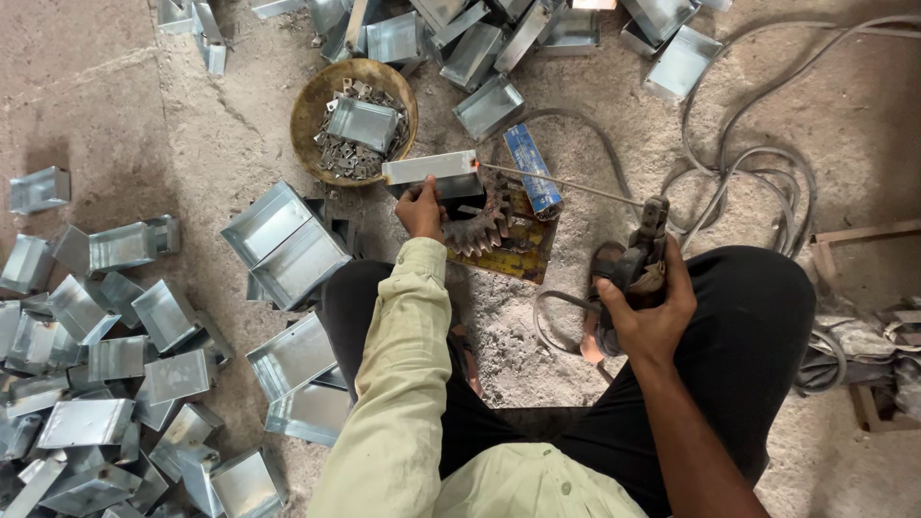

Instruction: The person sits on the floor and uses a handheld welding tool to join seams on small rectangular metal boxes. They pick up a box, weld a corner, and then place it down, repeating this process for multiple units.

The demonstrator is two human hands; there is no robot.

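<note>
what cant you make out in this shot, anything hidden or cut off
Head view:
- Underside of the metal box: hidden by the left hand holding it.
- Electrode holder: its grip is wrapped by the right hand.
- Small brackets in the round bowl: too small to tell apart.
- Box pile: cut off by the left edge.

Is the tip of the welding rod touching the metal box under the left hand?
Touching. The head view shows the welding rod running from the right hand to the metal box, its tip meeting the box's right end; the left hand steadies it.
</note>
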